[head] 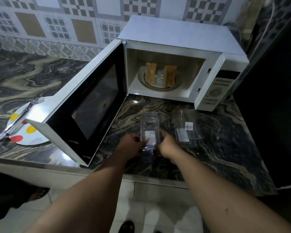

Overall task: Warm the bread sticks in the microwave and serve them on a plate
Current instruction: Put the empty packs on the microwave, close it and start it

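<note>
The white microwave (208, 52) stands at the back of the counter with its door (84, 105) swung wide open to the left. Bread sticks (160, 74) lie in two groups on the turntable inside. In front of it, my left hand (130, 145) and my right hand (166, 143) both grip a clear plastic container (149, 128) with a white label, just above the counter. A white plate (29, 132) with red and yellow dots sits at the left, partly hidden by the door.
A second clear plastic container (185, 125) with a barcode label lies on the dark marbled counter (225, 148) to the right. Metal tongs (15, 123) rest on the plate. A dark appliance (275, 98) stands at the far right.
</note>
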